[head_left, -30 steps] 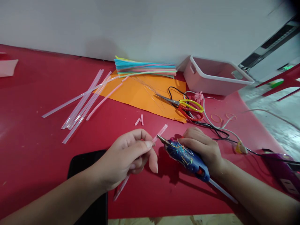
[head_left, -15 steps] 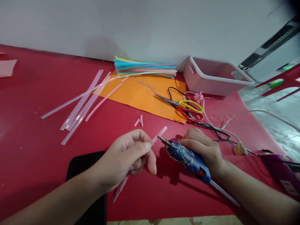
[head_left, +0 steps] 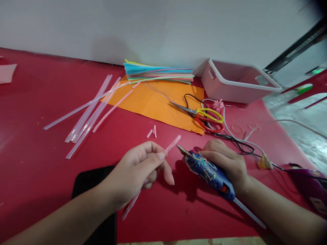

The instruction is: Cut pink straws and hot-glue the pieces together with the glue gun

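Between thumb and fingers, my left hand (head_left: pixel 145 168) pinches a thin pink strip (head_left: pixel 172 144) whose upper end sticks out towards the upper right. Its lower end seems to come out below the palm, the middle being hidden by the hand. My right hand (head_left: pixel 226 160) is wrapped round a blue hot glue gun (head_left: pixel 208 172) with dried glue and coloured bits stuck on it. A clear glue stick (head_left: pixel 250 213) juts from the gun's back. The metal nozzle points at the pink strip, a small gap apart. Several short pink pieces (head_left: pixel 152 131) lie just beyond the hands.
Scissors (head_left: pixel 204 115) rest on orange paper (head_left: pixel 158 102) beside tangled cables. Behind are bundled pipe cleaners (head_left: pixel 158 72) and a pink bin (head_left: pixel 237 83). Clear glue sticks (head_left: pixel 89 115) lie left. A black phone-like slab (head_left: pixel 89 178) sits under my left forearm, a purple power strip (head_left: pixel 308 187) at right.
My right hand has drawn the glue gun slightly right, so its nozzle has come away from the pink strip. My left hand keeps its pinch almost in place.
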Available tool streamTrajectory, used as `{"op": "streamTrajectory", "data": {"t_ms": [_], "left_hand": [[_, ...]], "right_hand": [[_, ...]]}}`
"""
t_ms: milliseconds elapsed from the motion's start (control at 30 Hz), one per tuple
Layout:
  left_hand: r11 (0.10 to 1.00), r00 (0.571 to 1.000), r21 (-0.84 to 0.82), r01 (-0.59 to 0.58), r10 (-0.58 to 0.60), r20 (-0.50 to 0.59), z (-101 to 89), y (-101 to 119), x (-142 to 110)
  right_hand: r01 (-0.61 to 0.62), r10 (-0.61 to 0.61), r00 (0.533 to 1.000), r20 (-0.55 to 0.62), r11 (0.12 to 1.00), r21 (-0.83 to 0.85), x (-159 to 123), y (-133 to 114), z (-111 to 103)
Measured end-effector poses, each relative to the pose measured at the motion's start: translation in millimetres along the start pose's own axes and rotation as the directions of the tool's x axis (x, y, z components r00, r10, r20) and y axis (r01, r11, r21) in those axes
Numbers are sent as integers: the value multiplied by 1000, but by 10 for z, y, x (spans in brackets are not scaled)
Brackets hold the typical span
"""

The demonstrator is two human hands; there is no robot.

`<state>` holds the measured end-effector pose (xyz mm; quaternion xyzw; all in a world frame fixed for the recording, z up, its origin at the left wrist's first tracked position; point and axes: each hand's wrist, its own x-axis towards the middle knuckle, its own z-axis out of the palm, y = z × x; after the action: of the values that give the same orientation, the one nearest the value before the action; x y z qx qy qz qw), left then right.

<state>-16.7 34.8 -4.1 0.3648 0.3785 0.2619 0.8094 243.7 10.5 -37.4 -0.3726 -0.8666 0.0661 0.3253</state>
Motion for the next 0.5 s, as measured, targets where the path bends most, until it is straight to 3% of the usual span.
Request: {"op": "streamTrajectory", "data": {"t_ms": [200,500], "left_hand": [[1000,1000,7,6,-6,17,7,-20,1],[998,1000,69,-8,7,7,14,-10,-13]], "right_hand": [[12,-12,997,73,1000,-8,-13,15,31],[27,-27,997,78,1000,-6,1,15,43]]}}
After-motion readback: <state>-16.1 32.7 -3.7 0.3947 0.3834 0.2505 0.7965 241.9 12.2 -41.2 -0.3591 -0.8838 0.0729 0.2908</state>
